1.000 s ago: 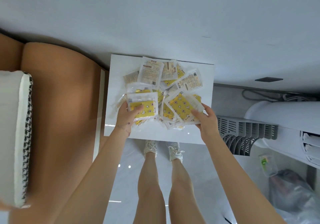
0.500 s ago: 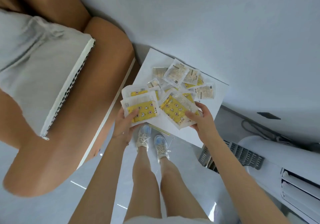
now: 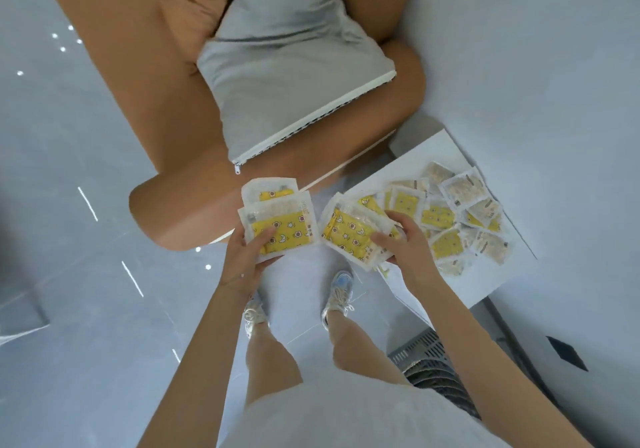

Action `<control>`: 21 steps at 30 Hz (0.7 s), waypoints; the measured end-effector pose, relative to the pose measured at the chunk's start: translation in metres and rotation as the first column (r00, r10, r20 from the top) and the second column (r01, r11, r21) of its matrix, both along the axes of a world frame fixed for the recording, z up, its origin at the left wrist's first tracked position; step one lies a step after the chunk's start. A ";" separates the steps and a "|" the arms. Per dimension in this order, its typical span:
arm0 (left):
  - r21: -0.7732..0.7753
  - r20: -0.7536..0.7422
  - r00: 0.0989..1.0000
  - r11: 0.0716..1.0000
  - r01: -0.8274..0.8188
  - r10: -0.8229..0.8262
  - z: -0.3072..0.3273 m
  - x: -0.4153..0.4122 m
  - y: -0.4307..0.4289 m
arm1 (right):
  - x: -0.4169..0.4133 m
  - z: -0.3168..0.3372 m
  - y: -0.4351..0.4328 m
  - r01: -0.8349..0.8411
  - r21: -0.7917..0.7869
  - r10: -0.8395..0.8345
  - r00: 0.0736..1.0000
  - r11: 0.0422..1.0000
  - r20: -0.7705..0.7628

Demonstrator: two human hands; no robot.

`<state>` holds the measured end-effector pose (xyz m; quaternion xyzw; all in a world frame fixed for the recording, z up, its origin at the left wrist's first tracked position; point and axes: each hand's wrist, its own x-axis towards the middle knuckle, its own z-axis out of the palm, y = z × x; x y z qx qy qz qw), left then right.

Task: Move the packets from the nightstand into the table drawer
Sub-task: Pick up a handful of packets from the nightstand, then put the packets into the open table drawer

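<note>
Farthest left of the nightstand (image 3: 433,153) I see a brown couch (image 3: 166,142) with a grey cushion (image 3: 291,77) lying on it. Nearer in, my view shows the left hand (image 3: 242,260) out past the nightstand's near corner, over the floor. It grips a left stack (image 3: 277,222) of yellow-printed packets, thumb laid on the top face and fingers curled underneath.

The right hand (image 3: 405,250) is at the nightstand's near edge and holds a right stack (image 3: 349,233) the same way, thumb on top. That stack juts out past the edge toward the left one, and the two stacks sit just apart. I can't tell how many packets are in either.

On the nightstand itself lies a loose pile (image 3: 464,215) of packets, some yellow side up and some pale side up. It spreads away from the right hand toward the far corner, and its long run follows the tabletop's diagonal. Below the nightstand a slatted grille (image 3: 429,357) sits on the floor.

The relation I'd steer by is this: the pile lies entirely on the right-hand side, touching or nearly touching that hand, while the left hand is well apart from it. Both hands look full, though, so I judge the next move is a carry to the drawer, not another grab. The drawer isn't in my view, so I can't say which way it lies from here.
</note>
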<state>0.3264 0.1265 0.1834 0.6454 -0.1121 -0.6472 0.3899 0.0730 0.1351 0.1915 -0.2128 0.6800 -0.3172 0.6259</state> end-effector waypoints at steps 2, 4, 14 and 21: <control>0.008 -0.004 0.999 0.999 -0.053 0.053 0.005 0.035 0.013 | 0.039 0.004 -0.004 -0.065 -0.005 0.065 0.998 0.998 0.015; 0.022 -0.006 0.993 0.992 -0.121 0.121 0.010 0.071 0.025 | 0.080 0.008 -0.008 -0.133 -0.013 0.133 0.991 0.991 0.030; -0.013 0.007 0.934 0.934 -0.357 0.357 0.020 0.266 0.081 | 0.299 0.022 -0.015 -0.357 -0.007 0.356 0.930 0.934 0.092; 0.004 0.029 0.883 0.883 -0.469 0.469 0.010 0.376 0.111 | 0.421 0.010 -0.003 -0.345 0.017 0.339 0.930 0.939 0.145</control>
